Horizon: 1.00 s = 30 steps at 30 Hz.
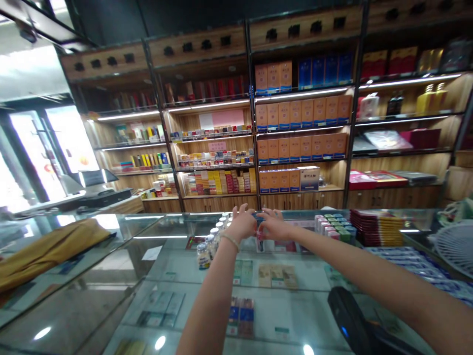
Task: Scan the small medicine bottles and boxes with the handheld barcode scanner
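Note:
My left hand [242,226] reaches over the glass counter [207,315], its visible fingers apart, beside a row of small clear bottles [210,242] with white caps. Close by on the right, my right hand [274,226] has its thumb and fingers bent around the top of a small pink-and-white bottle [260,244]. Bits of blue show between the two hands, but the fingers hide most of what is there. A bracelet [231,240] circles my left wrist.
Small pink, green and blue containers [334,228], a stack of red-and-gold packets [377,228] and blue-and-white packs [410,268] stand right. A black handheld scanner [349,315] lies near my right forearm. Mustard-coloured cloth [55,249] covers the left counter; a white fan [456,246] sits far right.

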Each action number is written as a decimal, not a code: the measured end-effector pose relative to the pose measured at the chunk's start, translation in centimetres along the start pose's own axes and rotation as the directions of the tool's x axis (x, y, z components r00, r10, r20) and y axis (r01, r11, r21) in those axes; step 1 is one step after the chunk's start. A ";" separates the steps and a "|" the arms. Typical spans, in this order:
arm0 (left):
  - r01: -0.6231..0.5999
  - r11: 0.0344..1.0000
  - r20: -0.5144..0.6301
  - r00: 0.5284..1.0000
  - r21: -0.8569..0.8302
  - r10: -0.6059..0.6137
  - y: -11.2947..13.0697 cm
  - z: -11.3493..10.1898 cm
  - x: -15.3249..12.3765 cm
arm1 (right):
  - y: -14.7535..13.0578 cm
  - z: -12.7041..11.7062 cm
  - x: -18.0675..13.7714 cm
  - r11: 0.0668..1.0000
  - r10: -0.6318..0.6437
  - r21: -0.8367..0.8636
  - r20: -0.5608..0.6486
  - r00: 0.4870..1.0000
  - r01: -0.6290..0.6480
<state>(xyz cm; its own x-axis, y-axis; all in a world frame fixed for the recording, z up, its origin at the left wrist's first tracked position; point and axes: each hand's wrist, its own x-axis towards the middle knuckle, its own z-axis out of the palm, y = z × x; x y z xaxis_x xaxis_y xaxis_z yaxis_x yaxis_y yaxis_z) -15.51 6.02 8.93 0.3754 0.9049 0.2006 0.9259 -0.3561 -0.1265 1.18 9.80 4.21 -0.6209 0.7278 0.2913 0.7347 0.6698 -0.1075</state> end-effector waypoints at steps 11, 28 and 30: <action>-0.085 0.995 0.002 0.996 -0.049 0.085 2.0 -1.6 -1.6 | -1.5 -1.1 -5.3 0.995 0.100 0.005 -0.141 0.985 -0.100; -0.145 0.967 -0.269 0.959 -0.211 0.085 9.6 -2.7 -4.4 | 0.8 -8.3 -14.7 0.984 0.174 0.117 -0.486 0.856 -0.134; -0.125 0.960 -0.316 0.948 -0.251 0.041 10.8 -2.4 -4.0 | 1.5 -8.7 -15.8 0.978 0.207 0.145 -0.536 0.818 -0.153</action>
<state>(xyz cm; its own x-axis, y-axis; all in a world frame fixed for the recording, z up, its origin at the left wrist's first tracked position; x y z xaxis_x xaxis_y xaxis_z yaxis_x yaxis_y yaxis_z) -6.95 -2.01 9.06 0.4072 0.7693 0.4923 0.8527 -0.5134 0.0969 14.48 -1.99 7.74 -0.2090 0.6553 0.7259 0.7737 0.5648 -0.2871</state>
